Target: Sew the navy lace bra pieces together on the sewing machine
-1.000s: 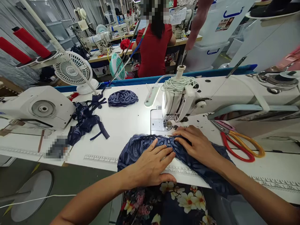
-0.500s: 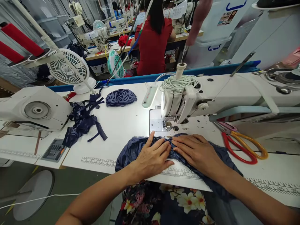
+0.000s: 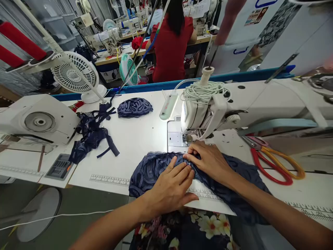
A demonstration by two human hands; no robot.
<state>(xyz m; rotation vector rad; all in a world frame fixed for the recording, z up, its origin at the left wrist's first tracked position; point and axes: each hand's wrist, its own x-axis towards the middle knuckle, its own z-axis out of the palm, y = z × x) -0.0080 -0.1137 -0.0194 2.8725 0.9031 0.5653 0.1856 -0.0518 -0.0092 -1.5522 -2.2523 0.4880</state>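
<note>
A navy lace bra piece point(image 3: 151, 170) lies along the table's front edge, rounded like a cup at its left end and trailing over the edge at the right. My left hand point(image 3: 173, 185) rests flat on its middle, fingers stretched out and thumb apart. Beside those fingertips, my right hand point(image 3: 208, 161) is closed, thumb and bent fingers pinching the fabric's upper edge. Just beyond the hands stand the sewing machine's point(image 3: 197, 114) needle area and metal plate point(image 3: 174, 138); the fabric lies in front of the presser foot.
Red-and-orange-handled scissors point(image 3: 273, 161) lie right of the fabric. Another navy lace cup point(image 3: 134, 107) and a heap of navy straps point(image 3: 93, 135) are on the left of the table. A calculator point(image 3: 60, 166), a white fan point(image 3: 75, 73) and a second machine point(image 3: 39, 119) stand farther left. A person in red point(image 3: 170, 52) sits beyond.
My right hand's fingers, flat on the fabric before, have curled into a pinch at its upper edge. My left hand has slid slightly toward me, still flat.
</note>
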